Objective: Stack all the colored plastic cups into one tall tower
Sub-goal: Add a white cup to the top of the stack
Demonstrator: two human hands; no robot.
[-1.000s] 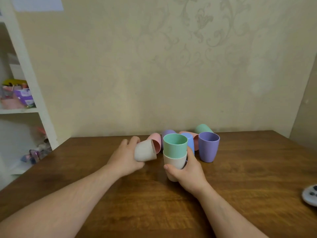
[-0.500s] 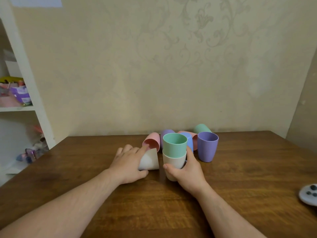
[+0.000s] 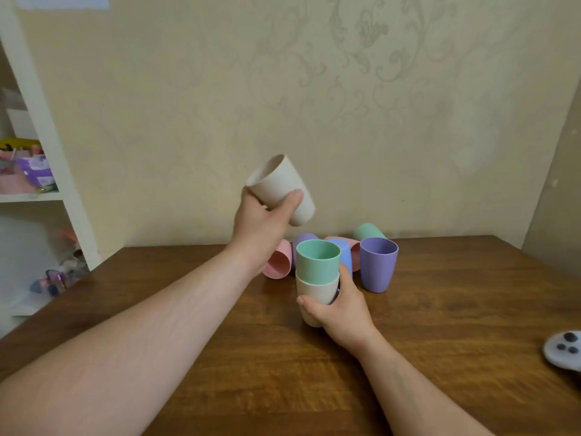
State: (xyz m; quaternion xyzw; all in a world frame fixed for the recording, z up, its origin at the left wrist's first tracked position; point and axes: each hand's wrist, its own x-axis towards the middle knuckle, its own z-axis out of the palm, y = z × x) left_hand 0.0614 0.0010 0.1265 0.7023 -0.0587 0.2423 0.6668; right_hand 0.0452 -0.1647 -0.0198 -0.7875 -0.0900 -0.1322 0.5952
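My left hand (image 3: 262,220) holds a beige cup (image 3: 283,185) in the air, tilted with its mouth up and to the left, above and left of the stack. My right hand (image 3: 341,305) grips the lower beige cup (image 3: 316,292) of a two-cup stack standing on the table; a green cup (image 3: 318,261) is nested in it. Behind the stack lie a pink cup (image 3: 278,261), a purple cup (image 3: 303,242), a blue cup (image 3: 344,256), another pink cup (image 3: 355,251) and a green cup (image 3: 366,232). A purple cup (image 3: 378,264) stands upright to the right.
The wooden table (image 3: 440,325) reaches back to a papered wall. A white shelf unit (image 3: 47,146) with small items stands at the left. A grey controller (image 3: 564,349) with dark buttons lies at the table's right edge.
My left hand has lifted the beige cup from the table, up to well above the stack. My right hand and the stack have stayed in place.
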